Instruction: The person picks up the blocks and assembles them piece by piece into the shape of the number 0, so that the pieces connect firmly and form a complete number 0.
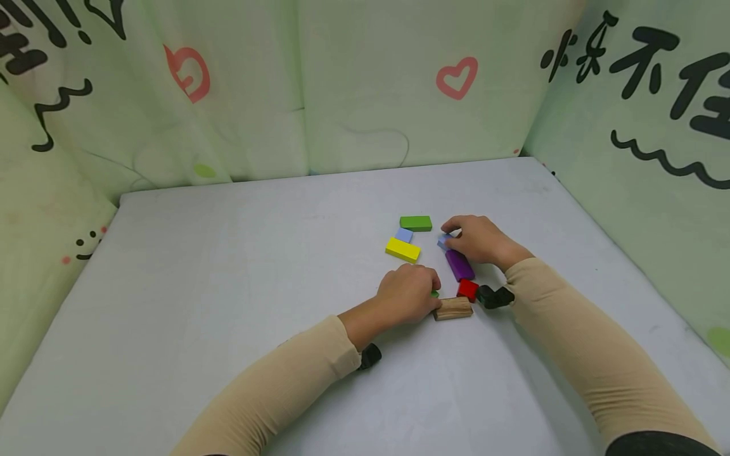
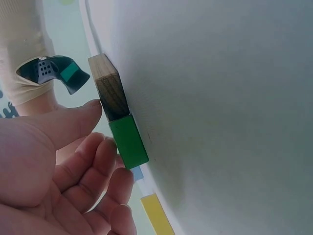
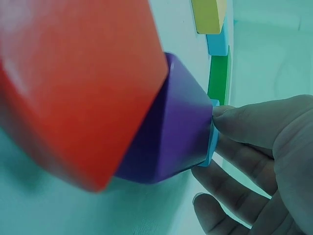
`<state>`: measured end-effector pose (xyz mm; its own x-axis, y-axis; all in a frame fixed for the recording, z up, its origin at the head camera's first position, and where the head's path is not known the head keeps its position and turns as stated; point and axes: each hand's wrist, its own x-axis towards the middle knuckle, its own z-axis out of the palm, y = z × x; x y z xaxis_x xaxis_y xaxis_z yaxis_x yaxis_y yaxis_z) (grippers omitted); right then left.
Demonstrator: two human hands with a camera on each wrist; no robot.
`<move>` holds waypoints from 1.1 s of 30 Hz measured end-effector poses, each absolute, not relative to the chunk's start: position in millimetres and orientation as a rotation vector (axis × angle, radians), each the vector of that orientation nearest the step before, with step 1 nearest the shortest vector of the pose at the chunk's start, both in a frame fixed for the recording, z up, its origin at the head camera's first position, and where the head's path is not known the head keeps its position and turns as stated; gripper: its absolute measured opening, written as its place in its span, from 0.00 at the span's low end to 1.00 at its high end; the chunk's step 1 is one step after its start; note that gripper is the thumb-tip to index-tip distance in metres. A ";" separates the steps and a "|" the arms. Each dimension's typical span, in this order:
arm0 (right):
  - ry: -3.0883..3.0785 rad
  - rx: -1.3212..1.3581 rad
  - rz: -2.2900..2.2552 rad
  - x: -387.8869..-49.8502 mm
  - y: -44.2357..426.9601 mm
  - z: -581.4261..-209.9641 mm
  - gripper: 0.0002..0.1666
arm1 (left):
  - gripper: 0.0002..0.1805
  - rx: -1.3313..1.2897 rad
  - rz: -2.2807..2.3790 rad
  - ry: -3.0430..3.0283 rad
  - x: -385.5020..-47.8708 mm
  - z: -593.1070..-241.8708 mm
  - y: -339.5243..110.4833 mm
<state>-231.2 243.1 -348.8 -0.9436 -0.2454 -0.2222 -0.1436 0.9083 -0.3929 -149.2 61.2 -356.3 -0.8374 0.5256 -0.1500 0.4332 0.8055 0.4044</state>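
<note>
My right hand (image 1: 476, 239) pinches a small light-blue block (image 1: 444, 242) at the far end of a purple block (image 1: 459, 265). In the right wrist view, thumb and fingers hold this blue block (image 3: 213, 132) against the purple block's end. A red block (image 1: 467, 289) touches the purple one's near end. My left hand (image 1: 406, 294) curls its fingers around a green block (image 2: 129, 142), mostly hidden in the head view. The left thumb touches a bare wooden block (image 2: 110, 85), which meets the green one end to end.
Beyond my left hand lie a yellow block (image 1: 402, 249), a second light-blue block (image 1: 403, 235) and another green block (image 1: 416, 223), in a curved row. Dark wrist devices (image 1: 495, 297) sit under the sleeves. Printed curtains (image 1: 365, 82) border the white table (image 1: 228, 285).
</note>
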 end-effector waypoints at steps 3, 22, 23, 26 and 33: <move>2.801 -0.286 -0.548 -230.0 244.1 -348.2 0.26 | 0.15 0.736 0.519 2.738 -148.9 -356.4 61.5; 2.798 -0.316 -0.591 -203.1 261.5 -337.0 0.24 | 0.15 0.728 0.528 2.717 -148.7 -355.7 62.0; 2.793 -0.320 -0.594 -201.0 262.7 -337.5 0.24 | 0.15 0.726 0.531 2.715 -148.5 -355.7 62.1; 2.782 -0.327 -0.604 -193.9 265.8 -339.7 0.24 | 0.15 0.729 0.537 2.712 -148.0 -355.4 62.0; 2.781 -0.378 -0.614 -179.9 272.1 -343.0 0.23 | 0.15 0.717 0.545 2.706 -148.7 -355.7 61.9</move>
